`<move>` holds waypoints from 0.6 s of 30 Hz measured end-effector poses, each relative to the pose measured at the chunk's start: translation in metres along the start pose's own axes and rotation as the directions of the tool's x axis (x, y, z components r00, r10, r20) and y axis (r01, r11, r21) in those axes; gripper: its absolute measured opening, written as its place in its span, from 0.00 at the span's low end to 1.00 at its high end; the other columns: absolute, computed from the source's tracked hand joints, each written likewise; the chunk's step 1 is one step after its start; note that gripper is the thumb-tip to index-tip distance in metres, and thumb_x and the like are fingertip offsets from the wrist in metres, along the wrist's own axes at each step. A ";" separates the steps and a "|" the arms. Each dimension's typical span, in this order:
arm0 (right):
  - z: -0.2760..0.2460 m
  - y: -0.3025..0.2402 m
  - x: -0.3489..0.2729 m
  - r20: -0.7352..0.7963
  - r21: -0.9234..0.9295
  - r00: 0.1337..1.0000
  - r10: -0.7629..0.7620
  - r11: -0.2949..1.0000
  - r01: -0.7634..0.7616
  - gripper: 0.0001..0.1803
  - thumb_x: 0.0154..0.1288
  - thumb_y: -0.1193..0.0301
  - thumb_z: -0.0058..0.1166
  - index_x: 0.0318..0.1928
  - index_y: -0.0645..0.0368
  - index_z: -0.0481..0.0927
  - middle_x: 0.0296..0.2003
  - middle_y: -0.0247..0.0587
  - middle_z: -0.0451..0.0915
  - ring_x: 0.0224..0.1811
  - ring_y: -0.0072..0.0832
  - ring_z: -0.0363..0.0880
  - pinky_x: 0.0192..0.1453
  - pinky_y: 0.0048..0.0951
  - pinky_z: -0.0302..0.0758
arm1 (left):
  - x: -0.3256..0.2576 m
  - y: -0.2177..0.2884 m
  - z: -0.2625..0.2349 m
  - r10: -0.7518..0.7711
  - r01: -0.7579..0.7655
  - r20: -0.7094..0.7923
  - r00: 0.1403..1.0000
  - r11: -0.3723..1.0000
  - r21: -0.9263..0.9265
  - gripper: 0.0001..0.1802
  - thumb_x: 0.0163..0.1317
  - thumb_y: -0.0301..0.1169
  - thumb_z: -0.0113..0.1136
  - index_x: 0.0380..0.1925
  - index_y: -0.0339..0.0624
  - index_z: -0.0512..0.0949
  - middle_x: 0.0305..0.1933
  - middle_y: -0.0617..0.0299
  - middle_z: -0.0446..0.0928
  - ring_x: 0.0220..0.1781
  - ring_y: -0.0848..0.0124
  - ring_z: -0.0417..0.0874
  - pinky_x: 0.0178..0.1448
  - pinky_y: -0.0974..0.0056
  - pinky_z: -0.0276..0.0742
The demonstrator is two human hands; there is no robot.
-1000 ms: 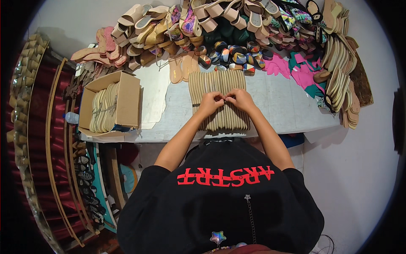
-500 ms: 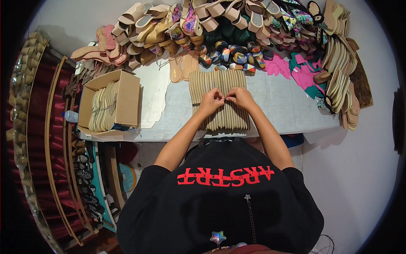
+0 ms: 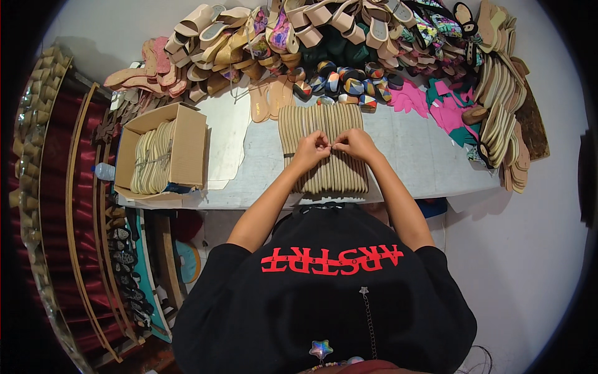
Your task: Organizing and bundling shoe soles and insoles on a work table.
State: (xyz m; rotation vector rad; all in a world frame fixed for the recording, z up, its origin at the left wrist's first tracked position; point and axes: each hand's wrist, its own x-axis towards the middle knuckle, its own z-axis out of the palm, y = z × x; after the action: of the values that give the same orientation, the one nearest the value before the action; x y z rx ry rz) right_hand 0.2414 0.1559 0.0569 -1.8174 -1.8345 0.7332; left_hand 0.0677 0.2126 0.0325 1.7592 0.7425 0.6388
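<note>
A tight bundle of tan shoe insoles (image 3: 324, 124) stands on edge on the grey table (image 3: 411, 156) in front of me. A thin string runs across the bundle's middle. My left hand (image 3: 309, 149) and my right hand (image 3: 352, 143) meet over the bundle's middle, fingertips pinched together on the string. Both hands rest on top of the insoles.
An open cardboard box (image 3: 163, 153) with more bundled insoles sits at the table's left. Heaps of sandals (image 3: 268, 31) line the far edge, with pink and green cut pieces (image 3: 436, 103) and stacked soles (image 3: 498, 124) at the right. Red racks (image 3: 56, 206) stand to my left.
My fingers have shifted slightly on the string over the bundle. Nothing else has moved.
</note>
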 end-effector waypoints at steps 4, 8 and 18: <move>0.000 -0.006 -0.002 -0.018 -0.030 1.000 0.014 0.999 -0.014 0.08 0.46 0.66 0.59 0.27 0.55 0.82 0.27 0.41 0.80 0.31 0.36 0.78 0.35 0.33 0.73 | 0.000 0.000 0.000 0.011 -0.011 -0.009 1.000 1.000 0.022 0.08 0.47 0.21 0.58 0.26 0.36 0.69 0.25 0.66 0.74 0.26 0.83 0.70 0.31 0.77 0.68; 0.009 0.001 -0.004 -0.138 -0.101 0.978 -0.155 0.985 0.142 0.08 0.47 0.66 0.58 0.26 0.56 0.80 0.27 0.39 0.78 0.32 0.36 0.77 0.34 0.35 0.72 | 0.003 0.000 0.000 0.018 -0.018 -0.012 1.000 1.000 0.013 0.08 0.47 0.20 0.58 0.26 0.37 0.69 0.25 0.66 0.74 0.26 0.83 0.71 0.31 0.77 0.69; 0.021 0.001 -0.012 -0.301 -0.165 0.909 -0.289 0.954 0.248 0.06 0.50 0.69 0.56 0.27 0.57 0.76 0.25 0.37 0.73 0.30 0.36 0.75 0.30 0.35 0.71 | 0.004 -0.002 0.004 -0.020 0.017 -0.067 0.998 0.999 -0.052 0.07 0.50 0.20 0.58 0.26 0.36 0.68 0.24 0.63 0.75 0.28 0.79 0.76 0.32 0.73 0.72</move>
State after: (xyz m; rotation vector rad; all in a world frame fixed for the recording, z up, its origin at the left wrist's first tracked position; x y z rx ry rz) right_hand 0.2289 0.1430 0.0408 -1.5955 -1.8855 0.2092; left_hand 0.0729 0.2138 0.0294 1.6888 0.7815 0.7021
